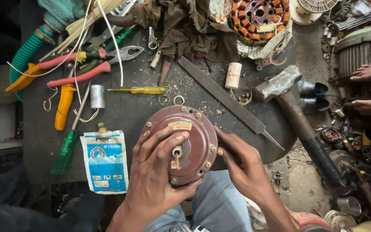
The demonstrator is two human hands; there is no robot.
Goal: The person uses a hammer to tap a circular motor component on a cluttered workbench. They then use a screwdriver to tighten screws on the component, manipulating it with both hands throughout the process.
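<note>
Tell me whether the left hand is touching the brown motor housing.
Touching. The head view shows the left hand spread over the face of the brown motor housing, fingers resting flat on it beside the central shaft, with no gap visible.

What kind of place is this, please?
Probably a small motor repair workshop: both hands hold a round brown motor housing, a copper-wound stator lies behind, and a hammer and file lie nearby.
</note>
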